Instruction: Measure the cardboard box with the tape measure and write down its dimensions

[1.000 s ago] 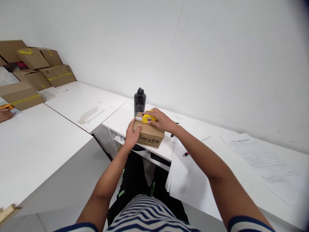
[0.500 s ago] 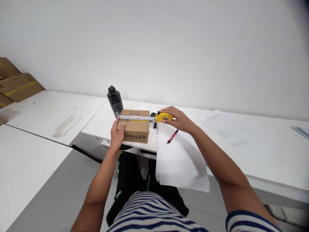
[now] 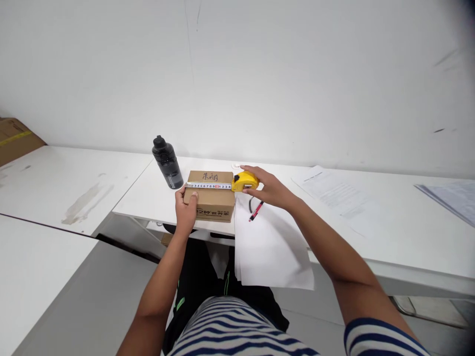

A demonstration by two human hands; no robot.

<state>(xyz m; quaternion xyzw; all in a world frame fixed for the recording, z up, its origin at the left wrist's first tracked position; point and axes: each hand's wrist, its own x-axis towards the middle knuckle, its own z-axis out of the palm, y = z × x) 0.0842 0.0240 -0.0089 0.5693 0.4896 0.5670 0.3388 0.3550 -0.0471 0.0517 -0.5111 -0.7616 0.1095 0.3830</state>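
Observation:
A small brown cardboard box [image 3: 211, 200] with handwriting on top sits at the front edge of the white table. Across its top lies the white blade of a yellow tape measure [image 3: 243, 182]. My left hand [image 3: 186, 206] grips the box's left end, thumb on top, holding the blade's end at the left edge. Fingers and thumb of my right hand [image 3: 269, 188] are closed around the tape measure's case, which is at the box's right edge. A red and black pen [image 3: 256, 211] lies on white paper sheets [image 3: 272, 252] below my right hand.
A dark water bottle [image 3: 167, 163] stands behind and left of the box. Printed sheets [image 3: 326, 190] lie on the table to the right, with more papers [image 3: 449, 198] at the far right. A taped carton [image 3: 18, 141] is at the far left, and a white wall rises behind.
The tape measure's case has come left against the box, and the drawn-out blade is shorter. My left hand still holds the box and blade end. The view has shifted slightly.

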